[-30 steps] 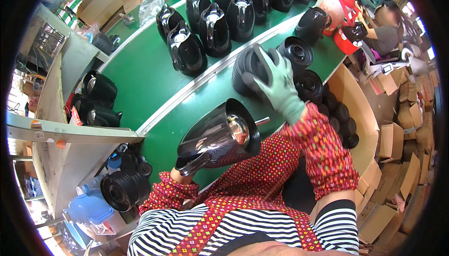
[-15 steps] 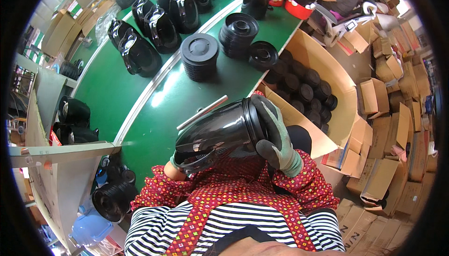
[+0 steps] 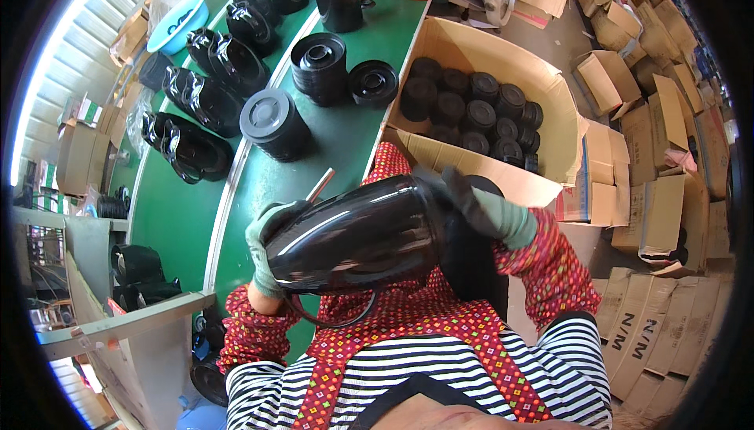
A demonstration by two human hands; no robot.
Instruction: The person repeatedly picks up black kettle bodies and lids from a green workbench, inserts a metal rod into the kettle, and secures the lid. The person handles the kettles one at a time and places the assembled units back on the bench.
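Note:
A glossy black jug (image 3: pixel 353 234) lies on its side in front of my chest, its handle loop hanging underneath. My left hand (image 3: pixel 267 245), in a grey-green work glove with dark fingers, is closed round the jug's left end. At the other end, my gloved right hand (image 3: pixel 483 206) is at the jug's dark rim. Its fingers are smeared by motion, so their hold cannot be made out. Behind the jug a thin metal rod (image 3: pixel 321 184) sticks up at a slant, its lower part hidden.
On the green table (image 3: pixel 263 190) stand rows of black jugs (image 3: pixel 200 147), stacks of black round lids (image 3: pixel 271 120) and a single lid (image 3: pixel 373 83). An open carton (image 3: pixel 565 108) of black round parts adjoins its right edge. Flattened cartons (image 3: pixel 652 328) lie at the lower right; a blue basin (image 3: pixel 179 21) is far left.
My left hand now shows over the jug's left end. The jug has rolled, its handle swinging below. My right hand has shifted slightly right and blurred. The whole view has turned.

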